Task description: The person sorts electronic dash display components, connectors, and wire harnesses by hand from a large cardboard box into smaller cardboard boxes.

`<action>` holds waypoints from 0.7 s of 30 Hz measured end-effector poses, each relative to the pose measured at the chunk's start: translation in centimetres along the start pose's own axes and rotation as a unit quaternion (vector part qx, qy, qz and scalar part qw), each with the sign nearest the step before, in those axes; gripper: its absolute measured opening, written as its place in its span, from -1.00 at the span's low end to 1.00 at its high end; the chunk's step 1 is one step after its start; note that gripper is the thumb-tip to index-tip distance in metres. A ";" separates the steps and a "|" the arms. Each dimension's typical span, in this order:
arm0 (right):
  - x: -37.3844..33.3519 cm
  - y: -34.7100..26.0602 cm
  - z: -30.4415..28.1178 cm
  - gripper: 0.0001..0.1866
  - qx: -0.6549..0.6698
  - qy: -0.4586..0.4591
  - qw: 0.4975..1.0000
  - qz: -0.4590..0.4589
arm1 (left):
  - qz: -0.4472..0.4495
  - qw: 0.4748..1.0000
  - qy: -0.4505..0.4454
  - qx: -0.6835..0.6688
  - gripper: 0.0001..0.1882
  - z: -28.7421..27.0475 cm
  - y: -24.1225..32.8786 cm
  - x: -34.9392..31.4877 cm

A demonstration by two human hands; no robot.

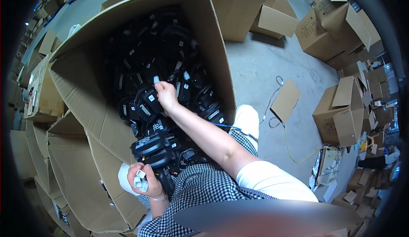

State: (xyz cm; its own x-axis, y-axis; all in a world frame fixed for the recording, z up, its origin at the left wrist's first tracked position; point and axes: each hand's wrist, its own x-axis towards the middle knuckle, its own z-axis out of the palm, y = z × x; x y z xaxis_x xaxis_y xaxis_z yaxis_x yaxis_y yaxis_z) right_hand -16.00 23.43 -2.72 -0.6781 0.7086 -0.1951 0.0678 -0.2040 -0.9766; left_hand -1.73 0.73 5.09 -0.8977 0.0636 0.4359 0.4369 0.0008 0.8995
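A big open cardboard box (226, 62) holds a heap of black plastic units (147, 103) with small white labels and short leads ending in white plugs. Reaching into the box, my right hand (167, 96) is closed in a pinch on a white plug (156, 79), just above one of the units. Nearer my body, my left hand (149, 181) is closed around several white plugs (140, 181). Beside that hand are black round-edged units (149, 147), blurred; whether they hang from its plugs I cannot tell. The box's shadow hides much of the far heap.
Opened cartons (57, 169) crowd the left side. More cartons stand at the right, one (341, 109) with raised flaps. A flat cardboard piece (286, 100) and a yellow cable (289, 152) lie on the grey floor. A person (379, 161) is far off at the right.
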 end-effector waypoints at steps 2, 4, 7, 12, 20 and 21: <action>-3.5 0.1 -1.7 -0.83 -0.143 0.024 0.939 -0.313 | 0.053 0.991 0.013 0.121 -0.71 -0.1 -0.1 0.8; -8.5 -0.7 -3.8 -0.92 -0.157 -0.066 0.912 -0.372 | 0.031 0.986 -0.071 0.149 -0.78 0.7 -0.2 1.7; -14.4 -1.3 -6.8 -0.77 -0.198 -0.191 0.843 -0.461 | 0.026 0.967 -0.173 0.187 -0.77 2.0 -0.1 2.4; -17.0 1.2 -10.1 -0.79 -0.237 -0.338 0.853 -0.319 | 0.096 0.928 -0.328 0.147 -0.77 1.6 -0.7 0.8; -16.9 -1.9 -14.6 -0.85 -0.260 -0.380 0.844 -0.273 | -0.047 0.950 -0.288 0.112 -0.72 2.2 -1.6 0.0; -17.0 -4.2 -15.2 -0.83 -0.218 -0.397 0.891 -0.022 | -0.049 0.948 -0.294 0.111 -0.72 2.4 -1.6 0.3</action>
State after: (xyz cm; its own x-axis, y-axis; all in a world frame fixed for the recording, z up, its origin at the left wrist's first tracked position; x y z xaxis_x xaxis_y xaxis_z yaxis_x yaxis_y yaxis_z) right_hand 6.36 22.50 3.28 -0.9795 -0.0268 -0.1994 0.1891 0.2167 -0.9577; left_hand -2.54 3.16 3.72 -0.7766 0.5970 0.2013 0.4133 0.2415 0.8780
